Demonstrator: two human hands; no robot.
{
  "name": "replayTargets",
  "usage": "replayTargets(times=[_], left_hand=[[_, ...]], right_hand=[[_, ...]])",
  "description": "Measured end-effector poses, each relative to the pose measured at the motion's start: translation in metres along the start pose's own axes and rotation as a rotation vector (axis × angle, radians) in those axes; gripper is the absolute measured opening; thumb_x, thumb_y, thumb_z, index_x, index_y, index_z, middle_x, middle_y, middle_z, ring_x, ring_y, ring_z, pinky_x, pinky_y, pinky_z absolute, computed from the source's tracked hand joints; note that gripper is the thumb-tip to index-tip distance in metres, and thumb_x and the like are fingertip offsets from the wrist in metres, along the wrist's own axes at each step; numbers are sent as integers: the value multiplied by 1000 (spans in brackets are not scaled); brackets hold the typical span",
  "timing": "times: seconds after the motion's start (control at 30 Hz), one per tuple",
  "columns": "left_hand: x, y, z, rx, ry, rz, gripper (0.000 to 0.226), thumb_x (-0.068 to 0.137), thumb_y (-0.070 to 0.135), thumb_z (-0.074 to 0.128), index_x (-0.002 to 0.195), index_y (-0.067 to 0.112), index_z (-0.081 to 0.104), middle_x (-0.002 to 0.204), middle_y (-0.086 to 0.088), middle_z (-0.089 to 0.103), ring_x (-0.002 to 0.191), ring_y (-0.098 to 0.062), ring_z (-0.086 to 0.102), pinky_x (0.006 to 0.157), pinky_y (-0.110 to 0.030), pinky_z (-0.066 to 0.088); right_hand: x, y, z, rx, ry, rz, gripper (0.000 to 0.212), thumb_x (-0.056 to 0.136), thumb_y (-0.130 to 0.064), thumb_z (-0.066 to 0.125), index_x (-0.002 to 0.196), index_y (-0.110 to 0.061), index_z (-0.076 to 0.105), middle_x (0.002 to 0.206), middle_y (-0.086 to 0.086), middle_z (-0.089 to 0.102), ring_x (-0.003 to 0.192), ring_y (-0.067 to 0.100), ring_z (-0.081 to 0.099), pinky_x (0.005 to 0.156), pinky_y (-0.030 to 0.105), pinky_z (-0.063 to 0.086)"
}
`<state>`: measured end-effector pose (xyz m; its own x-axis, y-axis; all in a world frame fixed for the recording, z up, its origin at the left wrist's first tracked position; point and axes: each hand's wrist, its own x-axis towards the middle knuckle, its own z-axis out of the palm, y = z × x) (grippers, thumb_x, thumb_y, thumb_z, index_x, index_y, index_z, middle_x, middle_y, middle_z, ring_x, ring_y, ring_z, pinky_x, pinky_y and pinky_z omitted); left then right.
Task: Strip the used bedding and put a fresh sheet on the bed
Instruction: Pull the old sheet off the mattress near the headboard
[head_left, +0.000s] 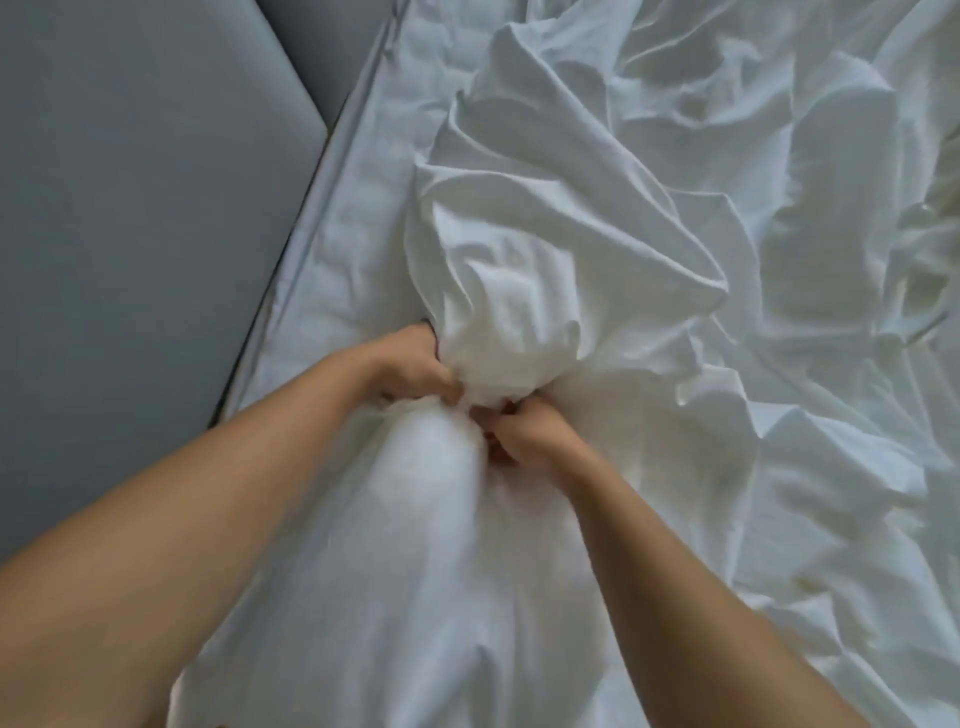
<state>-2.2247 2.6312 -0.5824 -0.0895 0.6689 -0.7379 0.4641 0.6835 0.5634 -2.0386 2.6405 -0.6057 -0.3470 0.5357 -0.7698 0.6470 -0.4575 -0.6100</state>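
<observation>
A white sheet (571, 218) lies heavily crumpled across the bed, bunched into a thick fold in the middle of the view. My left hand (415, 366) grips the gathered cloth on the left side of the bunch, fingers curled into it. Just to the right and slightly nearer, my right hand (524, 431) grips the same bunch, its fingertips buried in the fabric. Between my forearms the sheet hangs toward me in a blurred roll. Underneath, a flatter white layer (358, 218) covers the mattress along its left edge.
The mattress edge (306, 208) runs diagonally from the top centre down to the left. Beyond it lies grey floor (130, 208). More rumpled white bedding (805, 312) fills the whole right side.
</observation>
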Motion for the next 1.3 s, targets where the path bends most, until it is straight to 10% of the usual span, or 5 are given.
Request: replayTargets(times=[0.17,0.3,0.47,1.0,1.3], left_hand=[[-3,-25,-1,450,653,-59,56,66,45,70,109,10,66,97,-19,70,90,-40,69,67,-34,49],[-7,-33,20,398,351,-260,91,53,62,79,129,17,58,115,-9,67,107,-33,67,85,-39,57],[10,-14,-32,-558,345,116,87,55,31,95,133,21,59,112,2,75,100,-20,74,79,-36,62],[8,-26,-42,-184,-90,15,132,44,63,96,154,39,25,140,17,53,124,-11,58,105,-38,49],[-32,-48,-20,-401,128,-69,115,46,79,86,140,28,44,132,4,62,113,-17,66,95,-40,56]], right_hand=[[25,-16,61,-376,-19,-207,30,94,-34,55,112,-12,63,111,12,68,103,32,64,88,41,53],[34,-29,36,-701,-170,-229,51,84,-35,70,131,-18,62,128,10,65,113,30,64,91,32,52],[41,-66,-40,-734,749,-443,82,67,-73,67,131,-25,51,130,9,55,114,34,55,92,47,44],[-6,30,-146,-646,1167,-266,36,86,-38,58,101,-6,58,106,26,58,102,42,55,87,47,40],[13,10,20,85,148,142,69,78,-76,58,89,-10,73,88,11,75,82,32,73,77,50,61]])
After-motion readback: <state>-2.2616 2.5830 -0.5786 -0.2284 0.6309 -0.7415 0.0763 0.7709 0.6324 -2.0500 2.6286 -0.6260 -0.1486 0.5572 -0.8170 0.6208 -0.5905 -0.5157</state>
